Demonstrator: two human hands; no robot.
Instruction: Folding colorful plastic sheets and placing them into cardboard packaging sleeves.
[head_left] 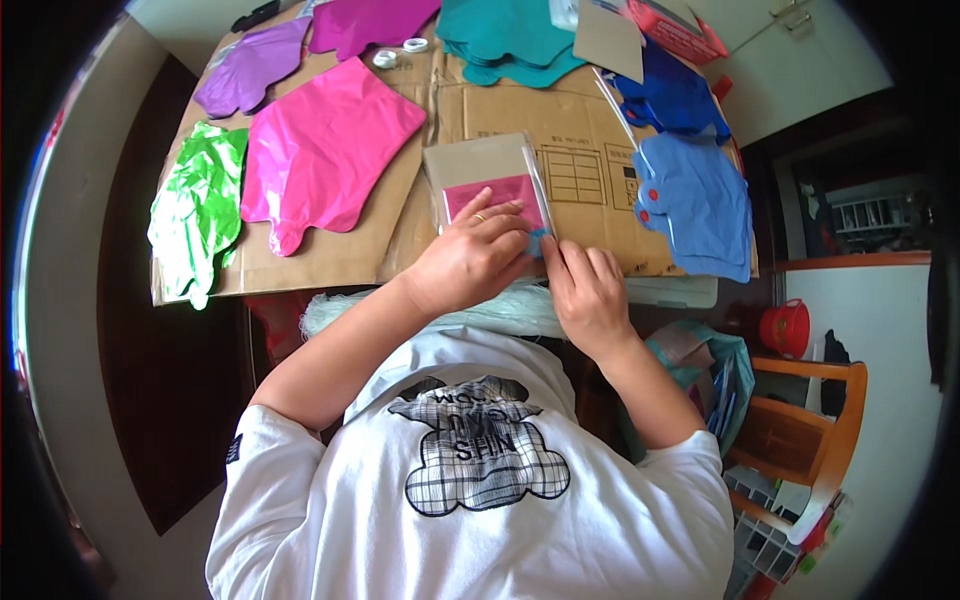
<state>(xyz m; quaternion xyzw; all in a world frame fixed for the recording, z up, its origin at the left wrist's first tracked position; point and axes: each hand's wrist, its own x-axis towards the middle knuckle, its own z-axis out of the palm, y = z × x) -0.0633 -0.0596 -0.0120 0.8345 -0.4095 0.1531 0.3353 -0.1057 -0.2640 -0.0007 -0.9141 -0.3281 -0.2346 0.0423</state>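
Observation:
A clear plastic packet [490,160] lies on the cardboard with a grey-brown card and a flat pink piece [515,190] inside. Across its near part rests my left hand [475,250], fingers bent and holding the packet down, with a ring on one finger. A small blue bit [537,240] shows beside its fingertips; I cannot make out what it is. My right hand [590,295] is closed in a pinch at the packet's near right corner. The fingertips hide what exactly is between them.
Flattened foil balloons in shiny green [205,205], pink [325,150], purple [255,65], teal [510,40], dark blue [670,90] and light blue [695,200] lie around the cardboard sheet [400,250]. Two small white rolls [400,52] sit at the back. A wooden chair [800,430] stands right.

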